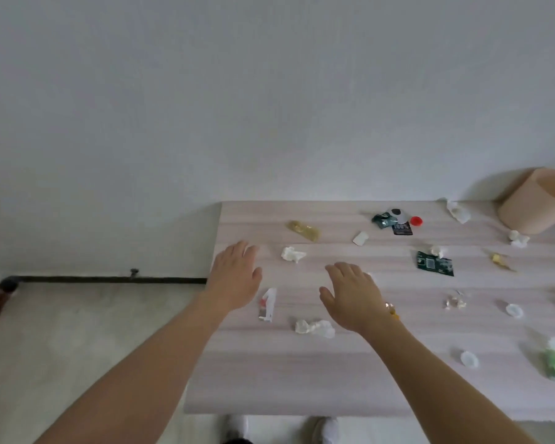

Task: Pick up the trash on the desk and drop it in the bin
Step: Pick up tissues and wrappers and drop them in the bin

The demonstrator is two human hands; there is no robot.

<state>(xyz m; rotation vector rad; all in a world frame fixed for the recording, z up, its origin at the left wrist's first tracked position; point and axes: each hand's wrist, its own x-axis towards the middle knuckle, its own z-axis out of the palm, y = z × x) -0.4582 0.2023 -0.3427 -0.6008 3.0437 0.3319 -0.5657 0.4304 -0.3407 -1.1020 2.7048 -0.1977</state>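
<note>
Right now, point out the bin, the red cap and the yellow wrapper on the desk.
bin [526, 206], head view, on its tan side wall.
red cap [416, 221], head view, on the middle of its top.
yellow wrapper [303, 230], head view, on the middle of the flattened wrapper.

I have both arms stretched forward, my left hand [234, 278] and right hand [354, 296] palms down, fingers [343, 272] spread, empty.
</note>
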